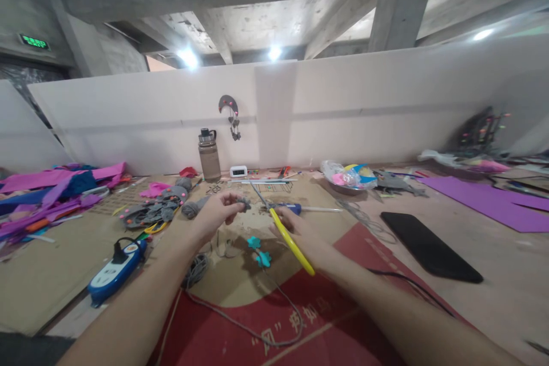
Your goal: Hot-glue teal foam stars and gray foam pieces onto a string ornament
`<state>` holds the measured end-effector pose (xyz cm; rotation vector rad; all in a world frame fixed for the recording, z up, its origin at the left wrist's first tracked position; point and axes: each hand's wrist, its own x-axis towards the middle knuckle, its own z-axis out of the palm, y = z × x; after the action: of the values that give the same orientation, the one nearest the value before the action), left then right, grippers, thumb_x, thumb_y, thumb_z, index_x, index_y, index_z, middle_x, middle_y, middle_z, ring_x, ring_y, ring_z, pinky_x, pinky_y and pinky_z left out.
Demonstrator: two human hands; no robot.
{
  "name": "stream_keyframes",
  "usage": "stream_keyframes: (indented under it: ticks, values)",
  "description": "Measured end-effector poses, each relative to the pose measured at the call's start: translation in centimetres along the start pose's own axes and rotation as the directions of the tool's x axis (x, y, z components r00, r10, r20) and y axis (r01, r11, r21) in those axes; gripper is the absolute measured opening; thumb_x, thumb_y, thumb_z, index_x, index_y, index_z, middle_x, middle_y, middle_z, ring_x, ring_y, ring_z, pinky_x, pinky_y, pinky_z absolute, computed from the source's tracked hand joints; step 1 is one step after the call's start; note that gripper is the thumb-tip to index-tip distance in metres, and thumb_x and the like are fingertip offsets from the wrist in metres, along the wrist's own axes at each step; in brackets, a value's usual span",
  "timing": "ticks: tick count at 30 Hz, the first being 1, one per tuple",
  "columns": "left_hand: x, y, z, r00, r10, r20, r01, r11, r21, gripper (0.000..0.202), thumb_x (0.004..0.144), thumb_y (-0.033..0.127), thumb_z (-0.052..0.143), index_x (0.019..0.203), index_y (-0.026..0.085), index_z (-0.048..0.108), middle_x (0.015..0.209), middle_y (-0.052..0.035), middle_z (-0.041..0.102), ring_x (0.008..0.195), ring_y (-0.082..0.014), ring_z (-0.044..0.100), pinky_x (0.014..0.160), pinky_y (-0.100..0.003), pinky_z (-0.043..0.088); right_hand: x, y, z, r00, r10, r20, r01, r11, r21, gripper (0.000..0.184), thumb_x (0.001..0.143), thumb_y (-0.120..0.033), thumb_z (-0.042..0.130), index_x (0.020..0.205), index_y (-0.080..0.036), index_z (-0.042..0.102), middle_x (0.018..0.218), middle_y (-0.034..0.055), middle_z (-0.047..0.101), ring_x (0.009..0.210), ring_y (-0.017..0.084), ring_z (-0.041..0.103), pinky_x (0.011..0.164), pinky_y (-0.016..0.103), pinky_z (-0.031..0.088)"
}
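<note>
Yel tool handle (295, 247), turq cutouts (263, 259), gry yarn (197, 270), red board (210, 334) w/ gold lettering (297, 322)

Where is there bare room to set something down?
Right: tabletop between the phone and purple sheet. Left: cardboard between colorful scraps and power strip. Crowded: around left hand and right hand, with yellow tool, yarn and turquoise shapes.

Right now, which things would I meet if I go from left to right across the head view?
Exit sign, power strip, left hand, teal pieces, right hand, phone.
</note>
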<state>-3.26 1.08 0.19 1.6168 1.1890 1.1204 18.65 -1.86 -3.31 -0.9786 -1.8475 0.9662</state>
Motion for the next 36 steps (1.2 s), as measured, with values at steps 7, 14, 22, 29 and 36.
stream_keyframes:
  ticks: [7, 14, 22, 29, 36]
  values:
    - [0.9, -3.0, 0.2, 0.999, -0.033, -0.031, 0.042, 0.931, 0.362, 0.017, 0.060, 0.025, 0.065, 0.074, 0.017, 0.067, 0.052, 0.0013, 0.057, 0.041, -0.0094, 0.042, 0.042, -0.022, 0.029, 0.0, 0.1, 0.2, 0.998, -0.048, -0.030, 0.044, 0.990, -0.133, 0.037, 0.080, -0.041, 0.052, 0.110, -0.020, 0.052, 0.096, 0.0042, 0.064, 0.083, 0.017, 0.058, 0.074, 0.030, 0.044]
    - [1.3, -2.9, -0.8, 0.972, 0.102, -0.211, -0.014, 0.924, 0.382, 0.016, 0.056, 0.026, 0.067, 0.070, 0.019, 0.070, 0.069, -0.0047, 0.065, 0.060, -0.0170, 0.054, 0.053, -0.025, 0.037, -0.4, -0.3, 0.3, 0.985, -0.121, -0.123, 0.043, 0.863, -0.503, 0.039, 0.077, -0.035, 0.053, 0.115, -0.023, 0.051, 0.101, 0.0067, 0.061, 0.085, 0.019, 0.056, 0.073, 0.028, 0.041]
    - [1.0, -1.2, -1.3, 0.937, 0.046, -0.345, -0.080, 0.993, -0.084, 0.034, 0.068, 0.048, 0.061, 0.073, 0.014, 0.062, 0.065, -0.0001, 0.055, 0.051, -0.0090, 0.043, 0.048, -0.021, 0.033, -0.5, -0.8, -0.4, 0.974, -0.186, -0.134, 0.014, 0.632, -0.775, 0.045, 0.072, -0.030, 0.055, 0.117, -0.027, 0.049, 0.106, 0.0067, 0.056, 0.093, 0.022, 0.053, 0.078, 0.030, 0.038]
    - [0.9, -1.0, -0.6, 0.963, -0.083, -0.257, 0.018, 0.970, -0.244, 0.043, 0.065, 0.055, 0.063, 0.075, 0.012, 0.065, 0.074, -0.0045, 0.060, 0.063, -0.0107, 0.051, 0.052, -0.021, 0.038, -0.3, -0.6, -0.3, 0.969, -0.205, -0.138, 0.000, 0.559, -0.829, 0.047, 0.073, -0.030, 0.054, 0.120, -0.028, 0.047, 0.105, 0.0061, 0.055, 0.090, 0.021, 0.053, 0.076, 0.029, 0.037]
    - [0.0, -0.4, 0.9, 0.973, -0.226, 0.041, 0.222, 0.882, -0.416, 0.032, 0.067, 0.040, 0.069, 0.085, 0.014, 0.064, 0.073, -0.0047, 0.062, 0.067, -0.0124, 0.059, 0.056, -0.021, 0.044, -0.5, -1.1, -0.3, 0.965, -0.219, -0.146, 0.009, 0.581, -0.814, 0.046, 0.075, -0.029, 0.054, 0.121, -0.028, 0.047, 0.105, 0.0066, 0.055, 0.091, 0.021, 0.052, 0.076, 0.030, 0.037]
